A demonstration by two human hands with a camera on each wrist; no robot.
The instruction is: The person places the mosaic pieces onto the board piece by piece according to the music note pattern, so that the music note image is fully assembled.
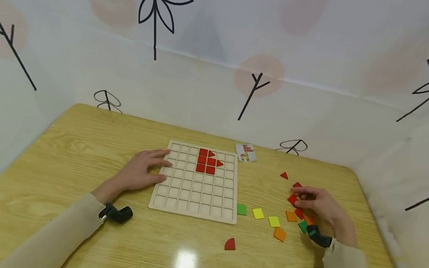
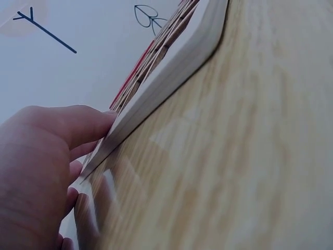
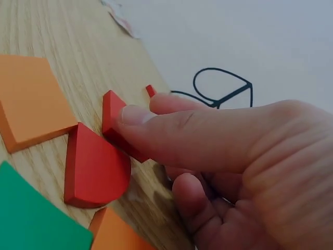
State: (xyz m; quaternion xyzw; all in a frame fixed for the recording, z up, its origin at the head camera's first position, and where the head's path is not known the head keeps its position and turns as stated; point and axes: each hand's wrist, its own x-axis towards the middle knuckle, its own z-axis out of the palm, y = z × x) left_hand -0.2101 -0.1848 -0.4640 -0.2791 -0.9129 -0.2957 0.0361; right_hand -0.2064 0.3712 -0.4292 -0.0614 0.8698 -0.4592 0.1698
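Observation:
A wooden grid board (image 1: 183,194) lies on the table with red squares (image 1: 202,160) and two red triangles (image 1: 219,164) in its upper cells. My left hand (image 1: 142,170) rests at the board's left edge, fingers fairly straight; its thumb touches the side of the frame (image 2: 136,117) in the left wrist view. To the right, my right hand (image 1: 322,205) is over the loose pieces, pinching a red piece (image 3: 110,115) with thumb and forefinger. That piece is partly hidden by the thumb. Beside it lie a round-edged red piece (image 3: 93,167) and an orange square (image 3: 34,101).
A small pattern card (image 1: 246,152) lies past the board's top right corner. Green (image 1: 242,210), yellow (image 1: 258,213) and orange (image 1: 279,234) tiles are scattered right of the board. A red quarter circle (image 1: 230,244) sits nearer the front, and a red triangle (image 1: 284,175) farther back.

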